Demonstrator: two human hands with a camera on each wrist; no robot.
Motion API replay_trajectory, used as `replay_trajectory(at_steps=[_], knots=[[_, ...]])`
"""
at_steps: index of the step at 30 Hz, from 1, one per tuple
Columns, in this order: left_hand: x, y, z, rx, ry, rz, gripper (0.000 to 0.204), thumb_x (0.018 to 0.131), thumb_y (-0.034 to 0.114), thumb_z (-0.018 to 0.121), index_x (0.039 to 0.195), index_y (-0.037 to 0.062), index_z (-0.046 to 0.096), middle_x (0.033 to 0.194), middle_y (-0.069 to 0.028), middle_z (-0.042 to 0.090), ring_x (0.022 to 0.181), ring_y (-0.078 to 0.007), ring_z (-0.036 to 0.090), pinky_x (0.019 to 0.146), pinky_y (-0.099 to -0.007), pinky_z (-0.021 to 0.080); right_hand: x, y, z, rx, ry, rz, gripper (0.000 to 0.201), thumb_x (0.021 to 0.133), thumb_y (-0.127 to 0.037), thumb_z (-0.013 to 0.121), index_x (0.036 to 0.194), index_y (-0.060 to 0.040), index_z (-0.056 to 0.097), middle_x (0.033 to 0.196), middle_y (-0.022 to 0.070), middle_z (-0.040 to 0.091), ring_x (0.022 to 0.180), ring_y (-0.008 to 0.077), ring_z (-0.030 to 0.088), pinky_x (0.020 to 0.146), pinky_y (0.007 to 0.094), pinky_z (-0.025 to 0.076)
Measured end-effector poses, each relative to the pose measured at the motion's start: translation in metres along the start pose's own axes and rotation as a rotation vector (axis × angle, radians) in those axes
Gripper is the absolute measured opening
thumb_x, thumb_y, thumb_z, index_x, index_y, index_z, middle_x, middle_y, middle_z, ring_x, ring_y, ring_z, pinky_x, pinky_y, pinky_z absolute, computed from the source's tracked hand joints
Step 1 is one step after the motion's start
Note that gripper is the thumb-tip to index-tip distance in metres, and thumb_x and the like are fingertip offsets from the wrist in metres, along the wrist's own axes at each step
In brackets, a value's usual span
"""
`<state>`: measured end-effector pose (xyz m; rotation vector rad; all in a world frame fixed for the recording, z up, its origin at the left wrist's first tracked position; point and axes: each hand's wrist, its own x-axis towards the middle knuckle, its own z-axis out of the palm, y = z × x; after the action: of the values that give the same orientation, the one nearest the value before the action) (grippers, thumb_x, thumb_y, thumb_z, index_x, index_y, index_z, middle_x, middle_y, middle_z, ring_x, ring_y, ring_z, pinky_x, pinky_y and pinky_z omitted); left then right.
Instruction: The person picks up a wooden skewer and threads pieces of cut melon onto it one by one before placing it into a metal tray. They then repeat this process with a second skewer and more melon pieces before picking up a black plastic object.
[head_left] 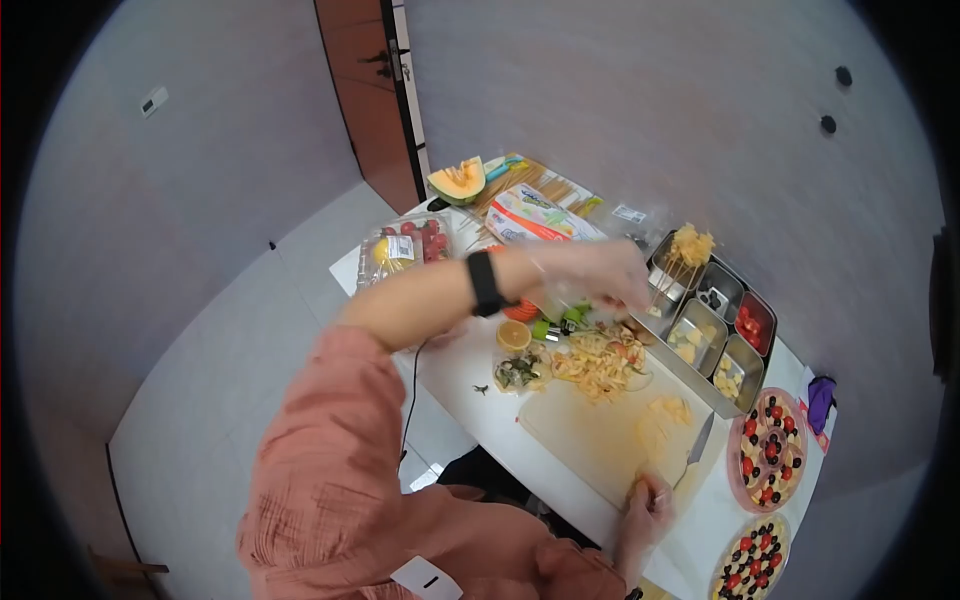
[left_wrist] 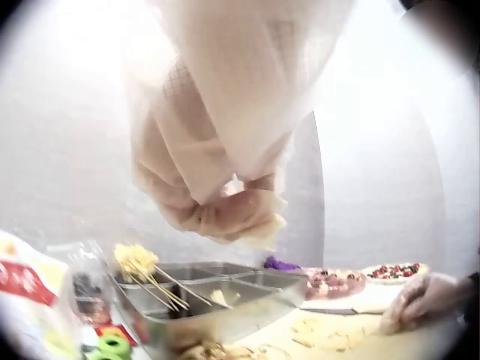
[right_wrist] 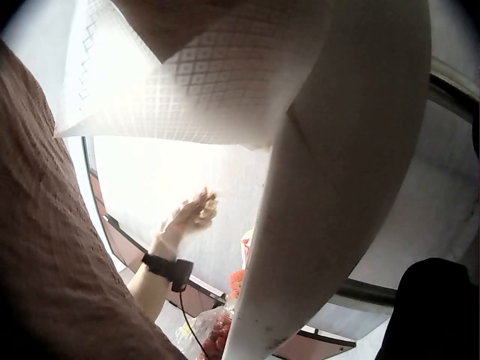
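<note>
My left hand [head_left: 600,272], in a clear plastic glove, is raised beside the divided steel tray [head_left: 688,375], over the peelings [head_left: 600,365]. Its fingers curl together in the left wrist view, with pale yellow fruit pieces [left_wrist: 264,234] showing at the fingertips. Low at the near right edge of the cutting board [head_left: 570,432], my gloved right hand [head_left: 650,505] rests with loosely bent fingers. Thin yellow fruit slices [head_left: 665,413] lie on the board ahead of it. A knife [head_left: 704,440] lies along the board's right side. The right wrist view mostly shows glove plastic and the table's edge.
Skewered yellow fruit [head_left: 692,245] stands in the tray's far compartment; others hold cut fruit. Two decorated fruit platters [head_left: 768,450] are at the right. A halved lemon [head_left: 513,335], a berry box [head_left: 405,245], a tissue pack [head_left: 530,215] and a cut melon [head_left: 458,182] stand farther left.
</note>
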<state>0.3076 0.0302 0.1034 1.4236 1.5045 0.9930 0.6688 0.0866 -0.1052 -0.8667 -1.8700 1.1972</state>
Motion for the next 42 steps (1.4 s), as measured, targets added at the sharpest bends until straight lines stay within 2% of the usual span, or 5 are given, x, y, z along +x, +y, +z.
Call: replay_trajectory(at_steps=[7, 9, 14, 24, 42], knots=[[-0.094, -0.019, -0.172, 0.216, 0.635, -0.111, 0.009, 0.085, 0.01, 0.065, 0.078, 0.0047, 0.069, 0.068, -0.0001, 0.063, 0.057, -0.0072, 0.054, 0.052, -0.0241, 0.043, 0.0, -0.003, 0.004, 0.035, 0.013, 0.07, 0.012, 0.092, 0.003, 0.055, 0.097, -0.0016, 0.064, 0.073, -0.0009, 0.057, 0.06, 0.0043, 0.048, 0.052, 0.0177, 0.036], [-0.105, -0.065, -0.223, 1.165, 0.293, 0.087, 0.004, 0.081, 0.007, 0.066, 0.08, 0.0059, 0.07, 0.069, -0.0013, 0.064, 0.056, -0.0137, 0.056, 0.053, -0.0291, 0.045, -0.001, -0.003, 0.003, 0.05, 0.014, 0.108, 0.011, 0.092, 0.003, 0.055, 0.096, -0.0017, 0.064, 0.073, -0.0007, 0.057, 0.06, 0.0044, 0.048, 0.053, 0.0181, 0.036], [-0.058, -0.181, -0.26, 1.649, -0.077, -0.319, 0.017, 0.064, 0.02, 0.066, 0.076, 0.01, 0.073, 0.074, -0.0134, 0.068, 0.069, -0.0319, 0.067, 0.061, -0.0388, 0.051, -0.002, 0.02, 0.0, -0.227, 0.055, -0.094, 0.016, 0.09, -0.003, 0.064, 0.105, -0.0014, 0.07, 0.079, 0.0024, 0.062, 0.062, 0.0076, 0.048, 0.054, 0.0202, 0.039], [-0.038, -0.193, -0.206, 1.198, 0.244, -0.799, 0.03, 0.087, 0.014, 0.055, 0.111, 0.0128, 0.073, 0.115, -0.0055, 0.07, 0.105, -0.0245, 0.067, 0.079, -0.042, 0.055, -0.004, -0.005, 0.005, -0.07, 0.107, 0.115, 0.015, 0.089, 0.0, 0.063, 0.102, 0.0005, 0.07, 0.092, 0.0068, 0.067, 0.077, 0.0129, 0.056, 0.07, 0.0246, 0.048], [-0.047, -0.186, -0.197, 1.136, 0.228, -0.815, 0.027, 0.079, 0.018, 0.062, 0.103, 0.0132, 0.075, 0.106, -0.0064, 0.073, 0.097, -0.025, 0.069, 0.07, -0.0423, 0.054, -0.005, 0.002, 0.0, -0.136, 0.095, 0.007, 0.018, 0.088, 0.002, 0.065, 0.104, 0.0008, 0.071, 0.099, 0.0095, 0.07, 0.085, 0.0154, 0.062, 0.079, 0.0272, 0.051]])
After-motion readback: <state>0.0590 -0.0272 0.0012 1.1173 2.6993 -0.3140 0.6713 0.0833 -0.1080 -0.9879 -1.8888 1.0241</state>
